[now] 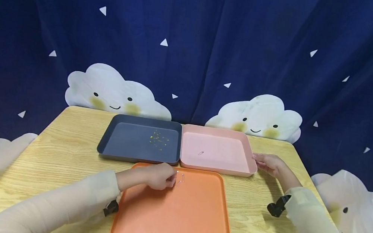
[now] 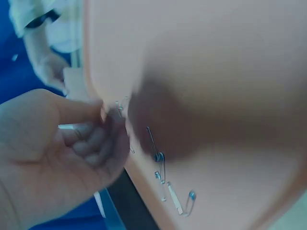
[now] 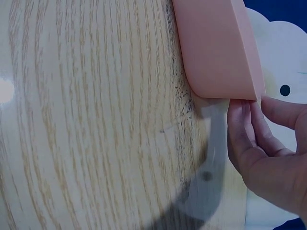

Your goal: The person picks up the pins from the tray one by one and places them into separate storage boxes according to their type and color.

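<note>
My left hand [image 1: 161, 176] is over the back edge of the orange tray [image 1: 180, 217], fingers curled, thumb near the index fingertip. Right at those fingertips is a silver safety pin [image 2: 121, 108]; I cannot tell whether the fingers pinch one. More silver safety pins [image 2: 160, 165] lie beside the hand on the tray. At the far right, my right hand [image 1: 271, 164] holds the end of the pink tray [image 1: 251, 156], with the thumb at the rim and fingers against the wall [image 3: 220, 62]. A single safety pin [image 1: 201, 153] lies inside the pink tray.
A dark grey tray [image 1: 127, 140] stands left of the pink one, with several small gold-coloured pieces [image 1: 158, 139] in it. Both trays adjoin the orange tray's back edge on the wooden table [image 1: 65, 150]. A dark blue curtain [image 1: 192, 57] with cloud shapes hangs behind.
</note>
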The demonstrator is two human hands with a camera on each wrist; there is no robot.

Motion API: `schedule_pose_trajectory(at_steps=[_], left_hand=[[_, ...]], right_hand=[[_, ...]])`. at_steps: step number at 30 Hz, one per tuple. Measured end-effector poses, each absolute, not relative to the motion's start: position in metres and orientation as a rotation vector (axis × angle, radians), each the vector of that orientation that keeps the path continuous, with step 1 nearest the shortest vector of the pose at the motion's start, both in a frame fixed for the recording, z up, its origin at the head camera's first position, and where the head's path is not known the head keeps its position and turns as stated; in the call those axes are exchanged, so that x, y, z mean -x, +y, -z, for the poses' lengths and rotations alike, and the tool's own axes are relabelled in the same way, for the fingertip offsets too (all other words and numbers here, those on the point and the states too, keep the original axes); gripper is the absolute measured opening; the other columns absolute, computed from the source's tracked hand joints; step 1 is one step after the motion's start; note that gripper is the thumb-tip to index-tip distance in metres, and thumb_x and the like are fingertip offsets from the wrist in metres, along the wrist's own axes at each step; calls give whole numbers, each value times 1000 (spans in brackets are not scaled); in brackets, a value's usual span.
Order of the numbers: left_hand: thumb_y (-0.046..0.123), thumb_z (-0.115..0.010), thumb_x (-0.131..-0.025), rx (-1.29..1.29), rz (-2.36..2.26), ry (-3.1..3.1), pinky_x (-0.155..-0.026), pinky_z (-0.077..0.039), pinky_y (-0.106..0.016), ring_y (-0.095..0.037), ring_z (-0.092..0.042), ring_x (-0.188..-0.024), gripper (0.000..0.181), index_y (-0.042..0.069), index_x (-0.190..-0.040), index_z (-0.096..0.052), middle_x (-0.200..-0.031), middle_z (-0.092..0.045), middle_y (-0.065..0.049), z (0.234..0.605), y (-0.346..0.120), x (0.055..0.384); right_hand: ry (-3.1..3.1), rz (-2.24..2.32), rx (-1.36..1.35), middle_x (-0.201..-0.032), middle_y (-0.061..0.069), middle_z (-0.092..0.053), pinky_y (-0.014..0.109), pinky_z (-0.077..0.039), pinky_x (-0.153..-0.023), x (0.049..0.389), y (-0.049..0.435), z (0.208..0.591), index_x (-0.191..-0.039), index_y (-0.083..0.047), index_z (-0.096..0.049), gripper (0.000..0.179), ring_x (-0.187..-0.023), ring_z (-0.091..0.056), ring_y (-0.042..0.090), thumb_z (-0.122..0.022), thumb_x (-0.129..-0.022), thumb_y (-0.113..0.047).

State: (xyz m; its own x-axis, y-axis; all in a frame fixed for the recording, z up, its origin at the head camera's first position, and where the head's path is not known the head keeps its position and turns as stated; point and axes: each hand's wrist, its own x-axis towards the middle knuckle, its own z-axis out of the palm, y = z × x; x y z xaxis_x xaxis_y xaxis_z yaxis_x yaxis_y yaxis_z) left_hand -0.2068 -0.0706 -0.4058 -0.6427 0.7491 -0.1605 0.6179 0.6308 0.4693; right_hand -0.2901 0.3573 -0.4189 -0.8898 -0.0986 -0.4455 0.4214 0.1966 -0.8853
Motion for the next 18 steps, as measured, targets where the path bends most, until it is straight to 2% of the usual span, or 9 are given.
schedule_pose_trajectory(at_steps=[2, 5, 8, 13, 18], left_hand=[[-2, -59, -86, -1031, -744, 2399, -58, -40, -11, 0, -46, -61, 12, 5, -78, -63, -69, -62, -1, 406, -72, 209], [-4, -61, -85, -821, -1016, 2205, -60, -47, -13, -3, -53, -62, 6, -4, -87, -66, -75, -68, -13, 408, -72, 211], [-3, -63, -86, -609, -1163, 2067, -62, -54, -18, -8, -58, -64, 12, -10, -95, -66, -83, -71, -21, 411, -72, 213], [-4, -60, -88, -400, -1256, 1954, -69, -61, -25, -8, -62, -66, 17, -11, -102, -66, -91, -72, -20, 411, -72, 216], [-5, -60, -88, -333, -1310, 1893, -67, -60, -22, -8, -63, -64, 20, -13, -105, -64, -88, -72, -17, 406, -73, 220]], right_hand=[[2079, 1732, -297, -80, -16, -68, 13, -56, -74, 290, 358, 419, -82, -24, -70, 23, -78, -64, -3, -56, -96, -11], [2085, 1727, -299, -80, -16, -68, 13, -56, -74, 290, 358, 420, -83, -23, -70, 22, -79, -64, -3, -56, -96, -11], [2079, 1736, -295, -81, -15, -68, 13, -56, -74, 290, 357, 420, -84, -22, -70, 22, -79, -64, -3, -56, -96, -11], [2068, 1741, -285, -81, -15, -68, 14, -56, -76, 289, 357, 419, -88, -20, -70, 19, -80, -64, -2, -56, -96, -10], [2064, 1736, -271, -82, -15, -68, 14, -57, -76, 290, 358, 418, -103, -11, -69, 15, -81, -64, -2, -55, -96, -9]])
